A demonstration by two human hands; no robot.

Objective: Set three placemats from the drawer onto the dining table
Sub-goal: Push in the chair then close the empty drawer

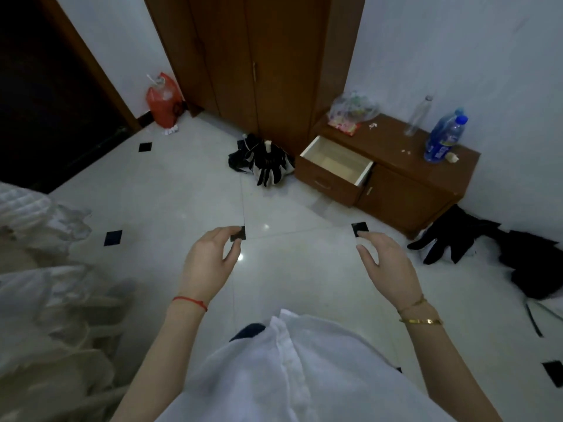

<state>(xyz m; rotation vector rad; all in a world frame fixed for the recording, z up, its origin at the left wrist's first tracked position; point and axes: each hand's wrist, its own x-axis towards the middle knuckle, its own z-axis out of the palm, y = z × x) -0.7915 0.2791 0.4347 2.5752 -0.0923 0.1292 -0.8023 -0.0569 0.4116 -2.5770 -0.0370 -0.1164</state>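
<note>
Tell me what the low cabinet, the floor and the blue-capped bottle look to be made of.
Low cabinet: brown wood or wood veneer, satin sheen, paler inside its open drawer.
Floor: glossy white tile, judging by grout lines and light reflections.
Blue-capped bottle: clear plastic, apparently; see-through, thin-walled.

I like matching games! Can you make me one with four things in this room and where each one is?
Things:
1. drawer
2. blue bottle
3. red bag
4. gold bracelet

Places:
A. on the right wrist
B. on top of the low cabinet
C. pulled open from the cabinet
D. on the floor by the wall

Pairs: 1-C, 2-B, 3-D, 4-A
</note>
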